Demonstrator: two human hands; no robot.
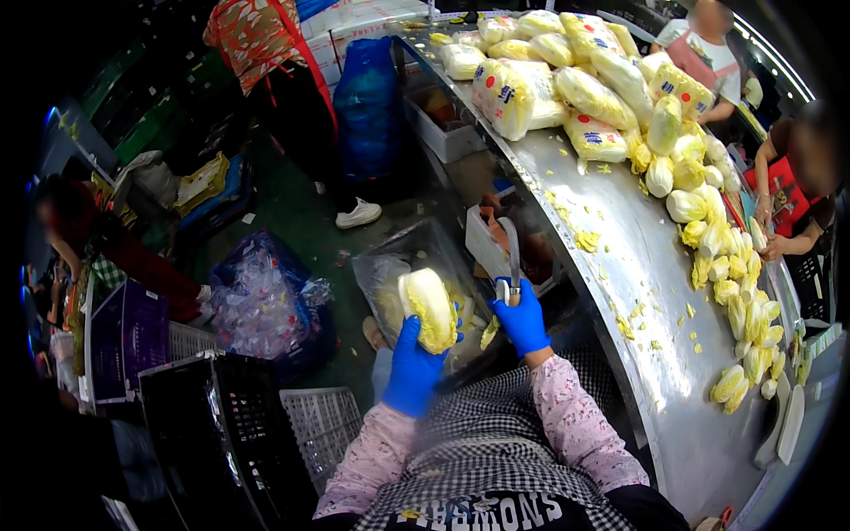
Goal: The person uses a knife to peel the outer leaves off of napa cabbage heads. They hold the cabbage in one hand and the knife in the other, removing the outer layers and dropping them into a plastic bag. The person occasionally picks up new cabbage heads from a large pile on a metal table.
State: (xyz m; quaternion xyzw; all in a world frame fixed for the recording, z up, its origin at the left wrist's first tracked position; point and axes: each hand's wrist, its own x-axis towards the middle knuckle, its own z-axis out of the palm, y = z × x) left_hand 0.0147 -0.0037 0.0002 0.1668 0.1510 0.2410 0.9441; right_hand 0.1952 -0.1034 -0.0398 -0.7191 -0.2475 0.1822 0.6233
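My left hand (418, 365), in a blue glove, holds a trimmed napa cabbage (428, 308) upright, its white ribs and yellow leaf edges showing. To its right, my gloved right hand (524, 322) is closed on a hooked knife (512, 249) with its curved metal blade pointing up. A small whitish piece, perhaps cut stem, shows by the blade's base. A yellow-green leaf (490, 332) hangs just below that hand. Under both hands is a clear plastic bag (378, 275) with pale cabbage leaves in it.
A steel table (637, 265) curves along my right, bearing loose napa cabbages (744, 279), printed wrapped packs (505, 96) and leaf scraps. Black crates (199, 411) stand at left, near a blue bag of plastic waste (265, 299). Several people work around.
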